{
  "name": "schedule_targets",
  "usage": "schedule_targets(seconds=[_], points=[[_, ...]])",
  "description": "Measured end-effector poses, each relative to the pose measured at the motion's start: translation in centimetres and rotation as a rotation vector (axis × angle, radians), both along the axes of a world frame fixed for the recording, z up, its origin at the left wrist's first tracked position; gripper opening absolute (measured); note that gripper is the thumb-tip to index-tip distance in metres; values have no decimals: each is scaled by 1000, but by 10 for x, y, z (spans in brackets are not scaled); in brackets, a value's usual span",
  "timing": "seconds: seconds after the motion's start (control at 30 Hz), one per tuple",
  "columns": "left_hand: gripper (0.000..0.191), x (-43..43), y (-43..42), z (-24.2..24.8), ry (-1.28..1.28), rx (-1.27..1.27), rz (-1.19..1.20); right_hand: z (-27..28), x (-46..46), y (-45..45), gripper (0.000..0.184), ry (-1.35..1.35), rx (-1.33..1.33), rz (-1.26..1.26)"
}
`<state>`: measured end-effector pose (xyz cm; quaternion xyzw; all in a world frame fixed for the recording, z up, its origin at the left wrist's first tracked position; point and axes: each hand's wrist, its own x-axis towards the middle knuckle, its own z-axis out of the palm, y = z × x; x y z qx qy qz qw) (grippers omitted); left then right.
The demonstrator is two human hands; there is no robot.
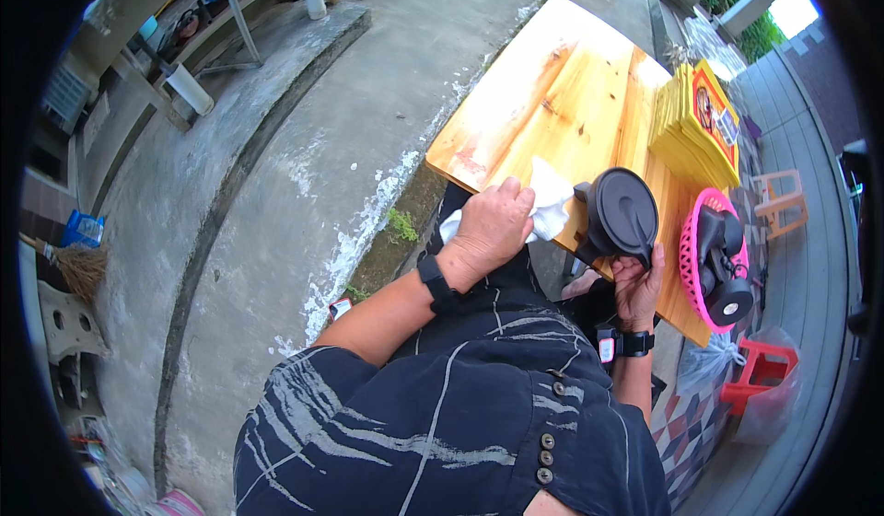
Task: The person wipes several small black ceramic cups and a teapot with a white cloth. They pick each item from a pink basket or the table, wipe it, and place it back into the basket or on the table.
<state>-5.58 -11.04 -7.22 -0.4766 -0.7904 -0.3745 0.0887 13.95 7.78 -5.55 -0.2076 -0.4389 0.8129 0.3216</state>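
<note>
A bunched white cloth (549, 202) is gripped in my left hand (494, 219), at the near edge of a light wooden table (552, 95). Just right of it, my right hand (639, 285) holds a black round plastic object (623, 211) from below, at its lower edge. Its flat disc faces up, with a raised rim and a curved groove; I cannot tell exactly what it is. Part of the cloth hangs toward the black object; whether they touch is unclear. The fingers of my right hand are partly hidden beneath the object.
On the table's right side, a pink plastic basket (689, 267) holds several black objects (718, 253). Behind it rises a stack of yellow packets (680, 126). A red plastic stool (760, 371) and an orange stool (784, 202) stand to the right. Far left is a broom (79, 264).
</note>
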Motion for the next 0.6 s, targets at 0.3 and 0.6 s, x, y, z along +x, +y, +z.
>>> schedule_targets(seconds=[0.3, 0.6], points=[[28, -1, -3, -3, -46, 8, 37, -6, 4, 14, 35, 12, -20, 111], [25, 3, 6, -6, -41, -66, 95, -8, 6, 13, 37, 83, -87, 111]])
